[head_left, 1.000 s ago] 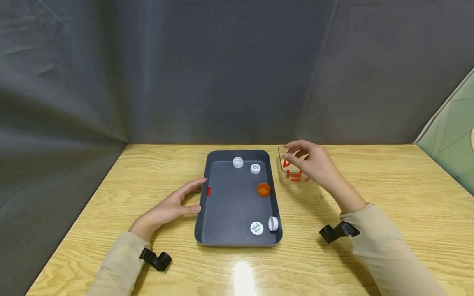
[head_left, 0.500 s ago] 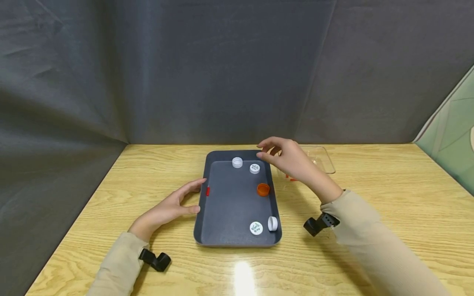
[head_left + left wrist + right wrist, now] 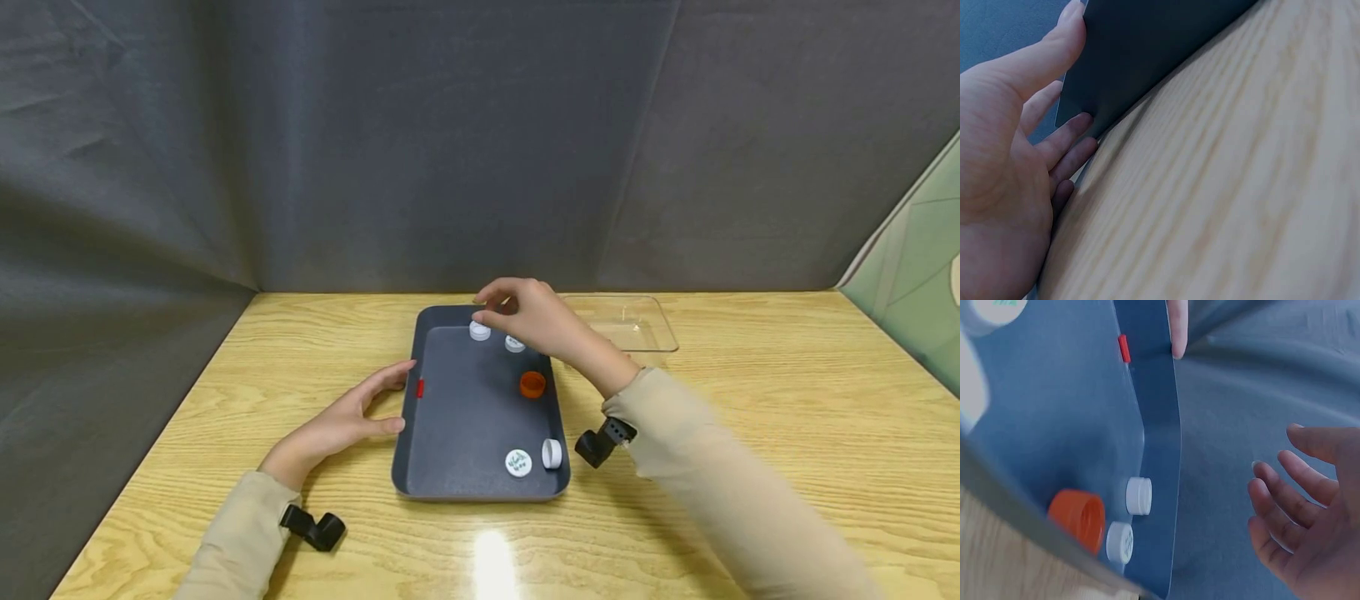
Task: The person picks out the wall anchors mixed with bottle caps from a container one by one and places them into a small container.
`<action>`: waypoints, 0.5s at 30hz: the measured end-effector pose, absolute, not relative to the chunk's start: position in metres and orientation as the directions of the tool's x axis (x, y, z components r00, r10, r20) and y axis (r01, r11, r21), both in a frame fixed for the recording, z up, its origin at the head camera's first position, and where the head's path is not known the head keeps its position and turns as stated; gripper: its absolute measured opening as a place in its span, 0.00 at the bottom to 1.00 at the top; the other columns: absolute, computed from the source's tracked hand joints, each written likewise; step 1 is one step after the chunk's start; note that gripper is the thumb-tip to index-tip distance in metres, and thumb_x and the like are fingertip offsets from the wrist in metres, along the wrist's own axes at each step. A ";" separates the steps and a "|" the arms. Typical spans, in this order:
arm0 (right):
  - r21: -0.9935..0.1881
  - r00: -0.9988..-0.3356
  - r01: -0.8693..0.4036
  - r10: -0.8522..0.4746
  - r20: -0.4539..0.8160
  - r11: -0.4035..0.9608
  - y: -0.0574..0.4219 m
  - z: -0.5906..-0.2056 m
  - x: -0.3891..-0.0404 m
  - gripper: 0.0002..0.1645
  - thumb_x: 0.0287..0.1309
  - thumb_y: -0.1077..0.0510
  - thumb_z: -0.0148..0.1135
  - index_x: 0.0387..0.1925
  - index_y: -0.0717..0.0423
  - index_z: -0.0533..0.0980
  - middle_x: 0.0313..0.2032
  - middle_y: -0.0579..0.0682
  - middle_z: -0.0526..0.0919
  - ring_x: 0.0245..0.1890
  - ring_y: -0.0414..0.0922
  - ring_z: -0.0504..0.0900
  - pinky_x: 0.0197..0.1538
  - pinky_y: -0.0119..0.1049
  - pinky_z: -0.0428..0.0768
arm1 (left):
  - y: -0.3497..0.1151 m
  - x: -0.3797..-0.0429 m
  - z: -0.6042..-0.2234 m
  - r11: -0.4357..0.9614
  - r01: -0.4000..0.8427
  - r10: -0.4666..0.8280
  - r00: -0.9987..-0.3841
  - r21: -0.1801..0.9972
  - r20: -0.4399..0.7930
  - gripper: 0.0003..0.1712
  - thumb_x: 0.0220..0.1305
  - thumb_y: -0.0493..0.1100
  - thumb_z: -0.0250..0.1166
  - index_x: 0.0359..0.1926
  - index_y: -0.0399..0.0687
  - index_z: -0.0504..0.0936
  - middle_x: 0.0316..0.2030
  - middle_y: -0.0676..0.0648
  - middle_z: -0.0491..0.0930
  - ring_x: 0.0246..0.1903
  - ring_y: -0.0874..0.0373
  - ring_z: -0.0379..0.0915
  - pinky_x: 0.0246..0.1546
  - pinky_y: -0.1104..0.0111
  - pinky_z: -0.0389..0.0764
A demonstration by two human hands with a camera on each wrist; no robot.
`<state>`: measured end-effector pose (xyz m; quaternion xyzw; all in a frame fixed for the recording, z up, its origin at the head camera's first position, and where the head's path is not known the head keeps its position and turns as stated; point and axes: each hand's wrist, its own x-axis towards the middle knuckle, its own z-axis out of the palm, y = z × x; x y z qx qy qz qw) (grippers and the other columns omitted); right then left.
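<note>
My left hand (image 3: 339, 427) touches the left rim of a dark grey tray (image 3: 465, 417), thumb and fingers spread along it; the left wrist view shows the fingertips at the tray's side. Over the tray's back end hovers my right hand (image 3: 527, 317), fingers loosely bent with nothing between them in the right wrist view. Below its fingertips in the head view is a white bottle cap (image 3: 480, 332), and another white cap (image 3: 1120, 542) is partly covered by that hand. An orange cap (image 3: 532, 384) lies by the tray's right wall. A small red stick (image 3: 420, 388) lies along the left wall.
Two more white caps are near the tray's front right: one flat with green print (image 3: 518, 462), one on edge (image 3: 552, 453). A clear box (image 3: 637, 337) stands behind the right forearm, partly hidden. A grey cloth (image 3: 450, 150) hangs behind the table (image 3: 330, 333).
My right hand has moved left from above the clear box to over the tray's back end. My left hand and the things in the tray have stayed put.
</note>
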<state>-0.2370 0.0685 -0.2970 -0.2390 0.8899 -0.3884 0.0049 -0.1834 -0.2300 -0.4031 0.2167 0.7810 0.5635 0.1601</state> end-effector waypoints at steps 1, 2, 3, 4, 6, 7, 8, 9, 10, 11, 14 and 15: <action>-0.693 -0.882 -0.426 -0.437 0.176 0.582 0.066 -0.297 -0.237 0.17 0.63 0.53 0.67 0.51 0.54 0.81 0.43 0.50 0.84 0.38 0.48 0.81 0.38 0.40 0.79 | -0.230 -0.183 -0.403 0.272 0.161 0.521 -0.853 0.949 -0.004 0.46 0.64 0.41 0.69 0.77 0.48 0.55 0.70 0.38 0.59 0.69 0.41 0.52 0.67 0.42 0.48; -0.693 -0.880 -0.428 -0.443 0.173 0.580 0.063 -0.298 -0.238 0.17 0.63 0.53 0.67 0.51 0.54 0.81 0.43 0.50 0.84 0.39 0.47 0.81 0.38 0.39 0.79 | -0.230 -0.184 -0.403 0.272 0.157 0.520 -0.854 0.950 -0.008 0.46 0.64 0.41 0.69 0.77 0.49 0.55 0.70 0.39 0.59 0.69 0.41 0.52 0.67 0.42 0.48; -0.695 -0.877 -0.430 -0.448 0.171 0.576 0.060 -0.298 -0.239 0.17 0.63 0.53 0.67 0.51 0.54 0.82 0.43 0.50 0.83 0.39 0.47 0.81 0.38 0.39 0.80 | -0.229 -0.184 -0.403 0.275 0.159 0.523 -0.852 0.948 -0.009 0.46 0.64 0.41 0.69 0.77 0.49 0.54 0.71 0.39 0.59 0.69 0.41 0.52 0.67 0.42 0.48; -0.698 -0.875 -0.431 -0.453 0.169 0.572 0.057 -0.299 -0.239 0.17 0.63 0.53 0.67 0.51 0.54 0.82 0.42 0.50 0.83 0.39 0.47 0.82 0.38 0.39 0.80 | -0.229 -0.183 -0.403 0.273 0.152 0.521 -0.853 0.950 -0.014 0.46 0.64 0.40 0.69 0.77 0.49 0.55 0.71 0.39 0.59 0.69 0.41 0.52 0.67 0.42 0.48; -0.699 -0.870 -0.434 -0.465 0.163 0.569 0.052 -0.300 -0.241 0.17 0.63 0.53 0.68 0.51 0.54 0.82 0.42 0.49 0.83 0.40 0.46 0.82 0.39 0.39 0.80 | -0.229 -0.183 -0.402 0.273 0.143 0.521 -0.853 0.951 -0.022 0.46 0.64 0.40 0.69 0.77 0.50 0.54 0.71 0.40 0.58 0.69 0.42 0.52 0.68 0.42 0.48; -0.700 -0.868 -0.437 -0.470 0.161 0.566 0.049 -0.301 -0.241 0.16 0.63 0.53 0.68 0.50 0.54 0.82 0.42 0.49 0.84 0.40 0.47 0.82 0.39 0.39 0.80 | -0.229 -0.183 -0.402 0.274 0.140 0.522 -0.853 0.952 -0.025 0.46 0.64 0.40 0.69 0.77 0.50 0.54 0.71 0.40 0.58 0.70 0.42 0.51 0.68 0.42 0.47; -0.699 -0.865 -0.440 -0.476 0.159 0.564 0.046 -0.301 -0.242 0.16 0.63 0.53 0.68 0.50 0.55 0.82 0.42 0.49 0.84 0.40 0.47 0.82 0.39 0.38 0.80 | -0.229 -0.183 -0.401 0.273 0.133 0.520 -0.854 0.953 -0.029 0.46 0.64 0.40 0.69 0.77 0.51 0.54 0.72 0.41 0.58 0.70 0.42 0.51 0.68 0.42 0.47; -0.698 -0.862 -0.443 -0.482 0.158 0.563 0.044 -0.302 -0.243 0.17 0.63 0.54 0.68 0.50 0.55 0.82 0.41 0.49 0.84 0.40 0.47 0.81 0.39 0.39 0.80 | -0.229 -0.183 -0.401 0.272 0.133 0.522 -0.853 0.953 -0.030 0.46 0.64 0.41 0.69 0.77 0.51 0.54 0.72 0.41 0.57 0.70 0.42 0.51 0.68 0.42 0.47; -0.696 -0.859 -0.446 -0.488 0.156 0.563 0.041 -0.302 -0.244 0.17 0.63 0.54 0.68 0.51 0.56 0.82 0.42 0.49 0.84 0.40 0.47 0.81 0.40 0.39 0.80 | -0.229 -0.183 -0.400 0.269 0.127 0.520 -0.853 0.955 -0.034 0.46 0.64 0.41 0.69 0.77 0.51 0.54 0.72 0.41 0.57 0.70 0.42 0.51 0.68 0.42 0.47; -0.693 -0.856 -0.449 -0.493 0.153 0.565 0.039 -0.303 -0.244 0.17 0.63 0.54 0.68 0.51 0.56 0.82 0.42 0.49 0.84 0.40 0.47 0.81 0.40 0.39 0.80 | -0.229 -0.183 -0.400 0.272 0.134 0.525 -0.851 0.953 -0.030 0.46 0.64 0.41 0.69 0.77 0.51 0.54 0.72 0.41 0.57 0.70 0.42 0.50 0.68 0.42 0.47; -0.686 -0.850 -0.452 -0.508 0.137 0.570 0.032 -0.304 -0.246 0.18 0.63 0.53 0.67 0.51 0.57 0.82 0.42 0.49 0.84 0.40 0.46 0.81 0.41 0.39 0.79 | -0.230 -0.183 -0.400 0.268 0.139 0.529 -0.848 0.953 -0.025 0.46 0.65 0.41 0.69 0.77 0.50 0.54 0.72 0.40 0.57 0.70 0.41 0.50 0.68 0.41 0.47; -0.683 -0.849 -0.452 -0.512 0.131 0.574 0.030 -0.305 -0.247 0.18 0.63 0.53 0.67 0.51 0.57 0.82 0.42 0.49 0.84 0.40 0.46 0.81 0.41 0.39 0.79 | -0.230 -0.182 -0.400 0.267 0.142 0.531 -0.847 0.953 -0.023 0.46 0.65 0.42 0.68 0.77 0.50 0.54 0.72 0.40 0.57 0.70 0.41 0.50 0.68 0.41 0.47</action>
